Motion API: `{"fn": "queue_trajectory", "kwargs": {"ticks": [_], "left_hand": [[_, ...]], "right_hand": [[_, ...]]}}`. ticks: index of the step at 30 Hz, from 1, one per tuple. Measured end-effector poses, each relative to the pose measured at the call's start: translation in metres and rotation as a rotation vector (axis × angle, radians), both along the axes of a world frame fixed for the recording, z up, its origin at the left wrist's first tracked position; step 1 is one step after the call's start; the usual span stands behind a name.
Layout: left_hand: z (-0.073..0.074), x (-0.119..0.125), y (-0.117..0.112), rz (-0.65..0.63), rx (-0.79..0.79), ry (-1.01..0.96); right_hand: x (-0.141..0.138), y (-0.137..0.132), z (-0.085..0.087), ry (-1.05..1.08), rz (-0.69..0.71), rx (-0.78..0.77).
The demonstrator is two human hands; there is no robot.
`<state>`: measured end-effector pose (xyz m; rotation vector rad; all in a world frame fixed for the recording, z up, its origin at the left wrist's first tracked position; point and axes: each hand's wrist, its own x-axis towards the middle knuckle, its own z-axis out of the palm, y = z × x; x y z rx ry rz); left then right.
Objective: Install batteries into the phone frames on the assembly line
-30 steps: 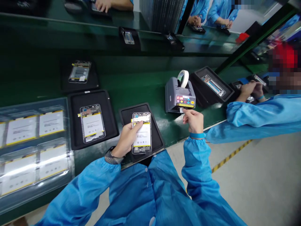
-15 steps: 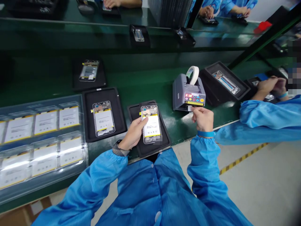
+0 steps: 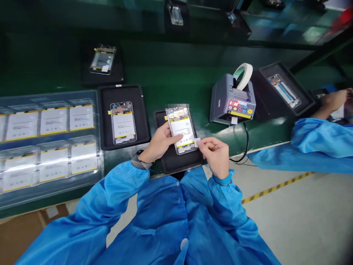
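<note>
Grey tape dispenser (image 3: 232, 99) with masking tape roll (image 3: 244, 76) right of centre on green workbench (image 3: 193, 73); clear tray (image 3: 99, 147) of batteries (image 3: 22, 125) at left table edge; black mat (image 3: 104, 117) holding phone frame (image 3: 123, 123) beside it; co-worker's blue sleeve (image 3: 317, 141) at right.

"What's on the green counter (image 3: 165, 70)?"

"At ten o'clock, a clear plastic tray (image 3: 98, 147) of phone batteries (image 3: 22, 125). From eleven to twelve, black trays (image 3: 103, 121) carrying phone frames (image 3: 123, 123)."

"And toward two?"

"A grey tape dispenser (image 3: 232, 99), and just past it at two, another black tray (image 3: 264, 92) holding a phone part (image 3: 284, 90)."
</note>
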<state>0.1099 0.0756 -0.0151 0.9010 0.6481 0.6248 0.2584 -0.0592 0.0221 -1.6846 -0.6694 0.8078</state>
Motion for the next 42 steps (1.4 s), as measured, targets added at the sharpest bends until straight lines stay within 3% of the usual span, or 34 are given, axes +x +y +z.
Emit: {"fn": "queue_trajectory", "kwargs": {"ticks": [6, 26, 36, 42], "left_hand": [[-0.001, 0.0, -0.001, 0.001, 0.047, 0.017], [-0.002, 0.001, 0.0, 0.012, 0.095, 0.007], [-0.011, -0.001, 0.001, -0.01, 0.114, -0.022], [-0.005, -0.003, 0.002, -0.048, 0.099, -0.036]], "right_hand": [[-0.012, 0.009, -0.012, -0.053, 0.005, 0.014], [-0.02, 0.012, -0.012, -0.138, -0.021, 0.034], [-0.01, 0.007, -0.018, -0.202, -0.014, -0.008], [-0.003, 0.011, -0.016, 0.0, 0.014, 0.106]]}}
